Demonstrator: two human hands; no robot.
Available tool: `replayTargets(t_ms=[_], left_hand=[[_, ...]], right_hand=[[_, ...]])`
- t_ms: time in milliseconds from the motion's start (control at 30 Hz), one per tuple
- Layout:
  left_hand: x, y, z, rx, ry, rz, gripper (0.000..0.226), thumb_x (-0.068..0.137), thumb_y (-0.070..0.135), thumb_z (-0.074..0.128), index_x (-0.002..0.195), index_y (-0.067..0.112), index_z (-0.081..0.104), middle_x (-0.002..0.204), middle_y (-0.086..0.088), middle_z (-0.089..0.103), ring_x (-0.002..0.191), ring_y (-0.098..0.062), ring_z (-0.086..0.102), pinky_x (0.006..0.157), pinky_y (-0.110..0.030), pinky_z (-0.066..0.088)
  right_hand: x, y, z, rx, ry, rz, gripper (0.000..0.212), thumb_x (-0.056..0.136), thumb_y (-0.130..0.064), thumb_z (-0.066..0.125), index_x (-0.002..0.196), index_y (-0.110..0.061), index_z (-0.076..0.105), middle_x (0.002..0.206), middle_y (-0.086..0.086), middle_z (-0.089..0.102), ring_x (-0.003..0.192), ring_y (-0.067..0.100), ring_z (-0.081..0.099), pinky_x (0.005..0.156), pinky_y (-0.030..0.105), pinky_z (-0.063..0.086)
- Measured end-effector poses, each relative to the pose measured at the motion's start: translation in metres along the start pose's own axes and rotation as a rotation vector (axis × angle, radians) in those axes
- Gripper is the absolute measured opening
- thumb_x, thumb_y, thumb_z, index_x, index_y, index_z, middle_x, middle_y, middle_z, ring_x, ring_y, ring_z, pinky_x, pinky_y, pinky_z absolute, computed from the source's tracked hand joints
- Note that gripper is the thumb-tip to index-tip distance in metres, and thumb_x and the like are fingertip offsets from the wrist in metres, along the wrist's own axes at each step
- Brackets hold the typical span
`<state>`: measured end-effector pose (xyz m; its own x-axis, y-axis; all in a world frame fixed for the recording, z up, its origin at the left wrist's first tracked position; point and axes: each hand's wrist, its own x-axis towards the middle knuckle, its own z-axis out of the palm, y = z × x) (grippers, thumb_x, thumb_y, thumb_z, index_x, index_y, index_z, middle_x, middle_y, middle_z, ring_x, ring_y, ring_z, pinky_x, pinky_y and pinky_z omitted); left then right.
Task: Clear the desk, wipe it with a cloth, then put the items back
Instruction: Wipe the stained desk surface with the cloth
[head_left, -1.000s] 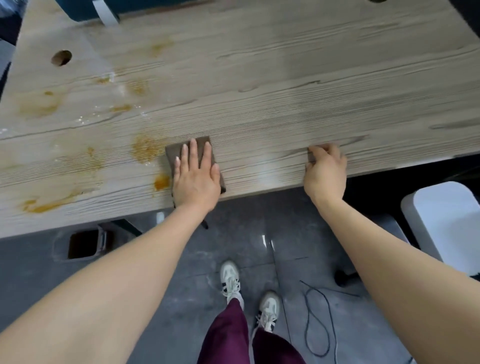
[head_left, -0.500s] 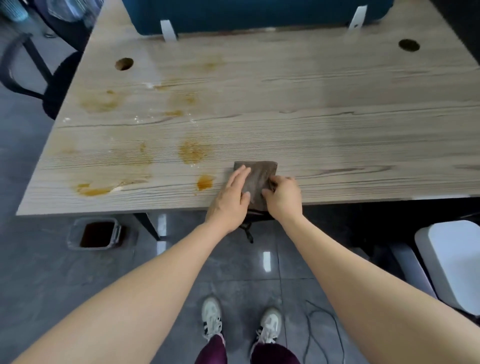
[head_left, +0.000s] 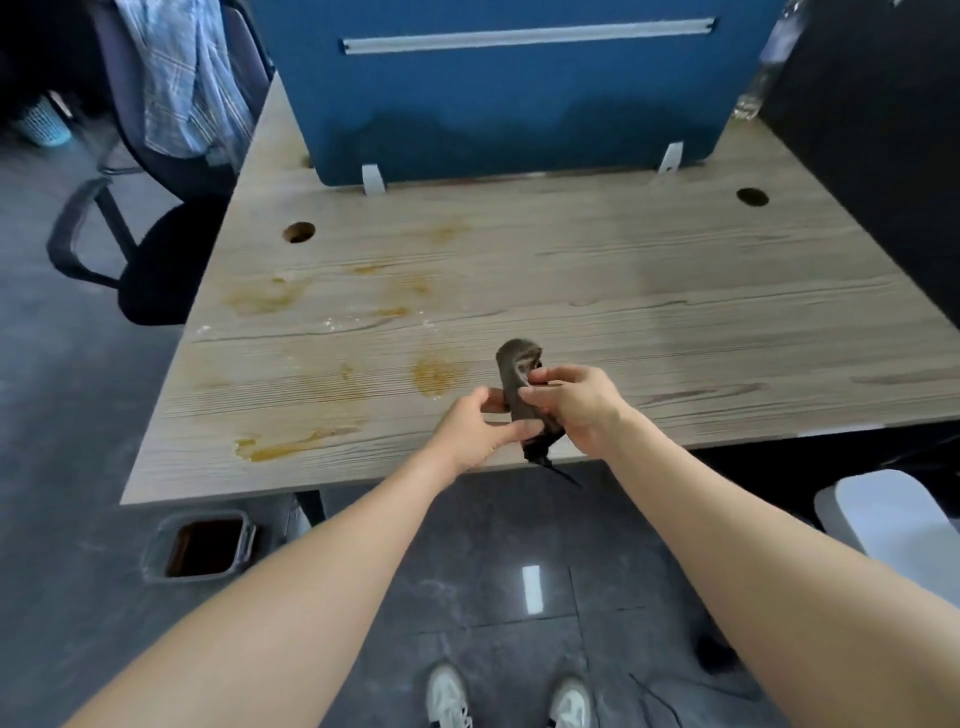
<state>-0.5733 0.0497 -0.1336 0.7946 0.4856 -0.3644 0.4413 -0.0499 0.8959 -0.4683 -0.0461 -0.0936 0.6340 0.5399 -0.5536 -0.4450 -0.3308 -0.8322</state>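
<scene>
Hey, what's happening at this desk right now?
A person is cleaning a wooden desk. Both hands hold a small brown cloth above the front edge: the left hand grips its lower part, the right hand pinches it higher up. Orange-brown stains cover the desk's left half, not yet wiped.

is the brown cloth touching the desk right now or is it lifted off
Apart. The head view shows the brown cloth bunched upright, held between the left hand and right hand above the desk.

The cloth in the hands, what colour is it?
Dark brown. The cloth shows best in the head view, the only one given.
</scene>
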Motion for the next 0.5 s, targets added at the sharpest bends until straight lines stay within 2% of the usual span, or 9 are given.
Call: replayTargets(t_ms=[133, 267, 333, 433, 500], left_hand=[[-0.003, 0.027, -0.018, 0.005, 0.010, 0.058, 0.026, 0.076, 0.016, 0.077, 0.095, 0.020, 0.061, 0.096, 0.007, 0.067, 0.098, -0.013, 0.060, 0.091, -0.030, 0.045], [-0.007, 0.055, -0.025, 0.065, 0.019, 0.123, 0.026, 0.078, 0.008, 0.073, 0.102, 0.011, 0.066, 0.094, 0.001, 0.068, 0.090, -0.013, 0.061, 0.082, -0.023, 0.047], [-0.011, 0.069, -0.026, 0.018, -0.013, 0.138, 0.029, 0.079, 0.010, 0.072, 0.106, 0.008, 0.065, 0.096, 0.000, 0.069, 0.090, -0.013, 0.062, 0.081, -0.020, 0.046], [-0.018, 0.087, -0.020, -0.090, -0.099, 0.170, 0.030, 0.079, 0.011, 0.074, 0.107, 0.007, 0.065, 0.099, -0.003, 0.071, 0.094, -0.014, 0.065, 0.087, -0.026, 0.050], [-0.024, 0.098, -0.016, -0.121, -0.044, 0.171, 0.027, 0.076, -0.002, 0.072, 0.102, 0.002, 0.064, 0.095, -0.009, 0.070, 0.090, -0.020, 0.067, 0.089, -0.034, 0.053]], right_hand=[[-0.015, -0.028, 0.002, -0.062, -0.040, -0.112, 0.021, 0.076, 0.014, 0.067, 0.083, -0.004, 0.059, 0.088, 0.017, 0.063, 0.072, 0.026, 0.062, 0.072, 0.036, 0.055], [-0.030, -0.054, -0.005, -0.132, -0.016, -0.174, 0.026, 0.074, 0.014, 0.069, 0.091, -0.002, 0.059, 0.084, 0.013, 0.063, 0.069, 0.024, 0.062, 0.070, 0.032, 0.055], [-0.037, -0.065, -0.007, -0.111, 0.039, -0.218, 0.031, 0.073, 0.013, 0.070, 0.100, 0.001, 0.059, 0.083, 0.011, 0.064, 0.071, 0.023, 0.063, 0.072, 0.032, 0.056], [-0.047, -0.076, -0.004, -0.067, 0.079, -0.248, 0.034, 0.073, 0.013, 0.071, 0.104, 0.005, 0.060, 0.081, 0.010, 0.064, 0.071, 0.023, 0.063, 0.073, 0.035, 0.056], [-0.054, -0.079, 0.000, -0.024, 0.079, -0.237, 0.033, 0.074, 0.013, 0.069, 0.105, 0.007, 0.060, 0.079, 0.013, 0.063, 0.069, 0.024, 0.062, 0.073, 0.039, 0.055]])
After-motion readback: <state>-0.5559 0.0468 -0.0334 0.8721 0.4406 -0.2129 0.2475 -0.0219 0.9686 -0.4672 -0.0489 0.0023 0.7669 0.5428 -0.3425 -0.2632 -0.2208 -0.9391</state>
